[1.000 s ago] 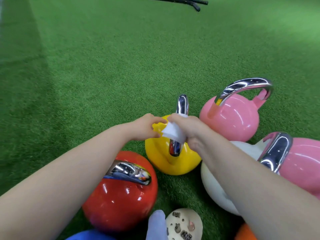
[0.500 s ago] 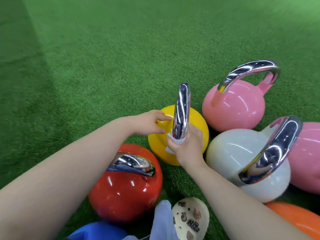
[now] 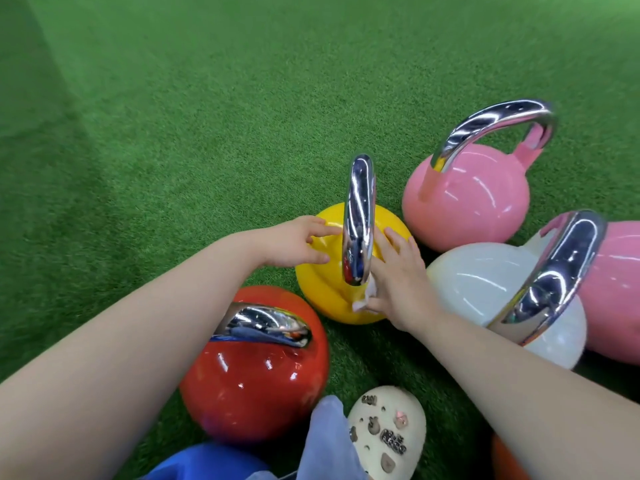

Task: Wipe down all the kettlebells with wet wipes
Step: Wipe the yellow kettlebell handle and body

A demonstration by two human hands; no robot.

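Now, the scene in labelled lines
Floor: green turf (image 3: 173, 168), short, fibrous pile, a darker band at the left
Yellow bell (image 3: 320, 282): glossy, rounded, sitting on the turf in the middle of the cluster; its chrome handle (image 3: 358, 223) is a smooth mirror loop seen edge-on
Left hand (image 3: 294, 242): fingers straight and loosely spread, tips resting on the yellow bell's upper left side, just beside the handle
Right hand (image 3: 398, 275): fingers laid flat over the yellow bell's right side; the thumb pins a wipe near the foot of the handle
Wipe (image 3: 363, 299): white, soft, crumpled, mostly hidden under the right hand, touching the yellow bell
Red bell (image 3: 256, 386): shiny sphere near the viewer, chrome handle across its top, under the left forearm
Pink bell (image 3: 471, 199): glossy, tall arched chrome handle, right of the yellow one
White bell (image 3: 485, 285): milky, smooth, just beside the right wrist, thick chrome handle
Second pink bell (image 3: 613, 289): at the right edge, behind the white one
Blue bell (image 3: 207, 462): only a curved top, bottom edge
Orange bell (image 3: 505, 462): a sliver, bottom right
Shoe (image 3: 384, 431): cream foam clog, perforated, studded with small charms
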